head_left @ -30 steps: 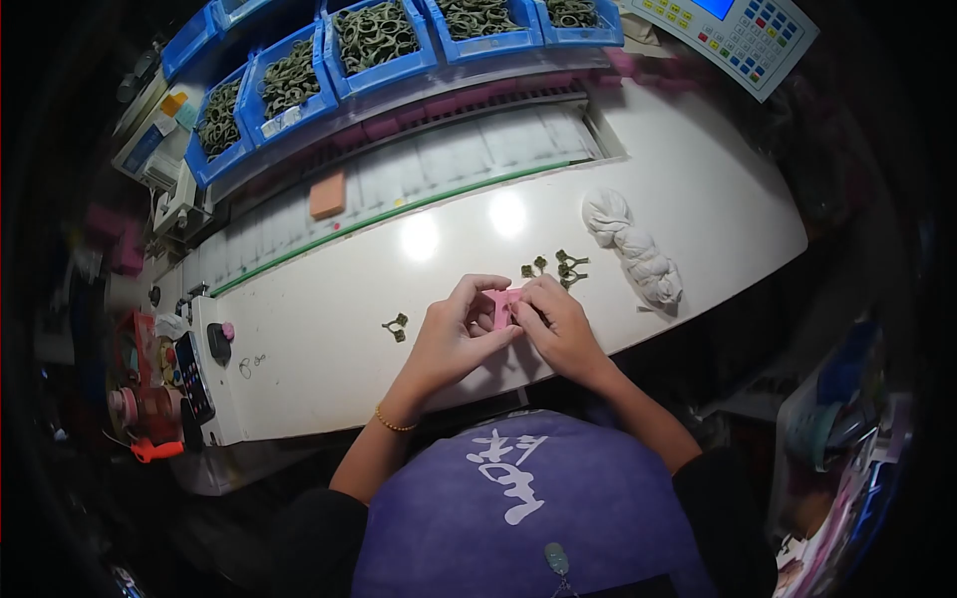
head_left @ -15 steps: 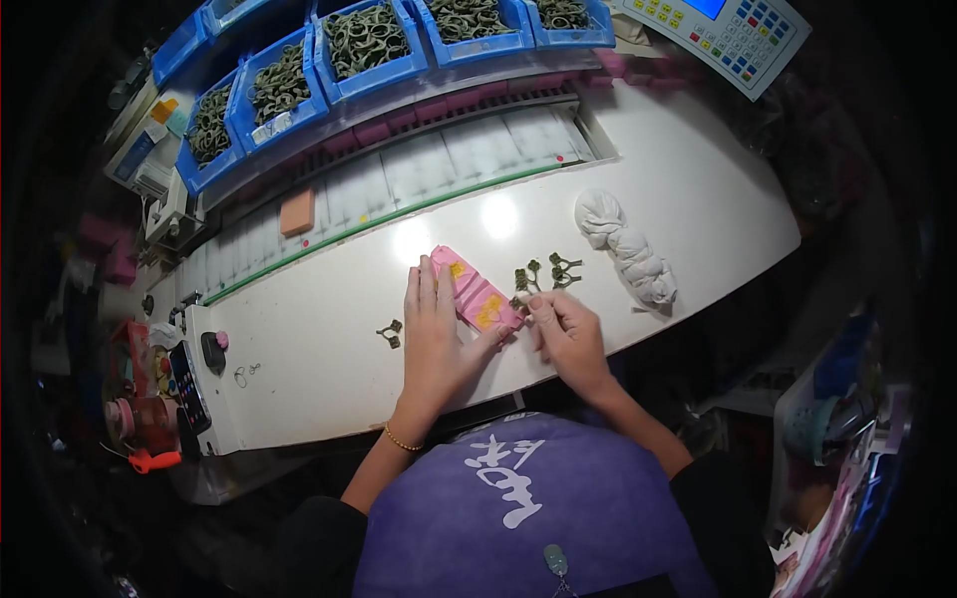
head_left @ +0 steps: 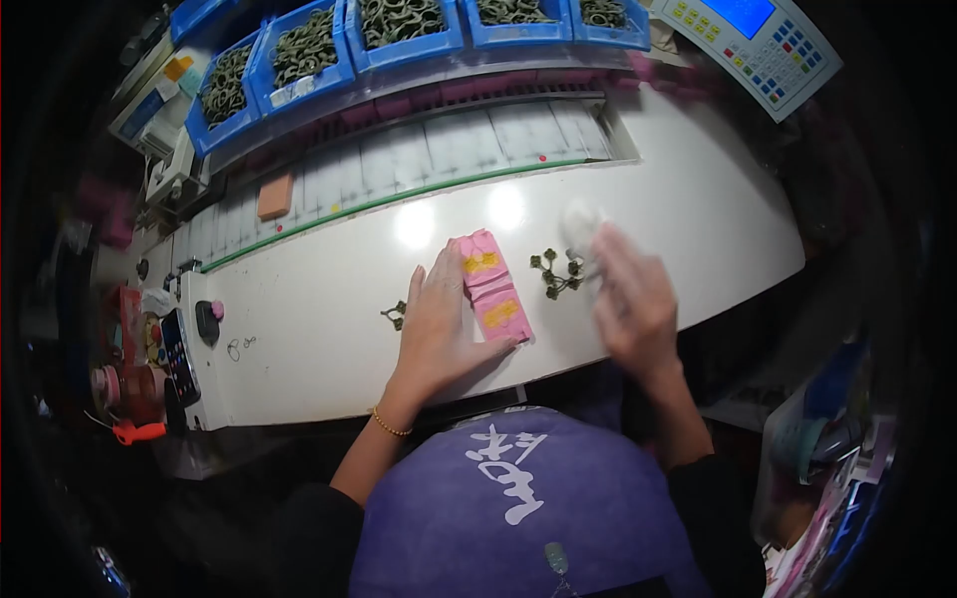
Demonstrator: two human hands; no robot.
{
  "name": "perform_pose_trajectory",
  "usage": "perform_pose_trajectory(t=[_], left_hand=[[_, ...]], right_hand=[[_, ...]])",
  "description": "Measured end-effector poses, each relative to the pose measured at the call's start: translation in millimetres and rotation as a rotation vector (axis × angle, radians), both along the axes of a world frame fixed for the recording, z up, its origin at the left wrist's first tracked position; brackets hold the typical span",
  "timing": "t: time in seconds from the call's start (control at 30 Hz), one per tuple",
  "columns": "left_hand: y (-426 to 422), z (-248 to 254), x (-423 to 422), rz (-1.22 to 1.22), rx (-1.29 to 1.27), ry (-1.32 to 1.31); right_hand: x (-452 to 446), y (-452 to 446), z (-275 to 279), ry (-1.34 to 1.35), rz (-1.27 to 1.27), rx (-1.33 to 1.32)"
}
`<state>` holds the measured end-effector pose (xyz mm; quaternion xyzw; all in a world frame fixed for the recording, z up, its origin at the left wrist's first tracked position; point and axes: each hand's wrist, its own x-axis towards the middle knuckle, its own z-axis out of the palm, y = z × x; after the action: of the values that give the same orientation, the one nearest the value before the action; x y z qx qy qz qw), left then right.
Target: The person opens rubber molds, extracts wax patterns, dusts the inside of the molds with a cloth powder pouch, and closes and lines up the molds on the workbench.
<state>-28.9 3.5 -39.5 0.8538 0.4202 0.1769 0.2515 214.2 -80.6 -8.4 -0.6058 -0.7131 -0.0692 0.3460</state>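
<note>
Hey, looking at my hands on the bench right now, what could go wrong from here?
The right hand, blurred, is right by the small green pieces; it might knock or scatter them.

The cloth is also blurred beside them, and might drag one along.

The left hand spans the creased pink strip along one side, so uneven pressure could bend or shift it.

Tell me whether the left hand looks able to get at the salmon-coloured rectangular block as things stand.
Probably yes: across the white tabletop and thin green strip, nothing visible blocks the left hand from the block. It would likely have to leave the pink piece with yellow patches.
</note>
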Motion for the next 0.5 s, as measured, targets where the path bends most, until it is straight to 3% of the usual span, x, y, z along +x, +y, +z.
perform_pose_trajectory(t=[0.03,0.1,0.13,0.27,0.37,0.43,0.5], left_hand=[[0,2,-1,-0.015,0.001,0.004],[1,-7,-3,-0.022,0.020,0.003],[2,-11,-4,-0.031,0.041,-0.004],[1,-17,-5,-0.016,0.067,-0.006],[0,-22,-2,-0.004,0.129,0.008],[2,-18,0,0.031,-0.020,-0.020],[0,-14,-2,0.018,0.032,-0.025]], right_hand=[[-19,-5,2,0.031,0.120,0.018],[-51,-20,1,-0.118,0.243,-0.295],[-58,-22,-11,-0.044,0.270,-0.407],[-68,3,1,0.078,0.173,-0.189],[-80,33,-19,-0.058,0.126,-0.307],[-76,42,-1,-0.034,0.118,-0.369],[-64,42,14,-0.004,0.083,-0.338]])
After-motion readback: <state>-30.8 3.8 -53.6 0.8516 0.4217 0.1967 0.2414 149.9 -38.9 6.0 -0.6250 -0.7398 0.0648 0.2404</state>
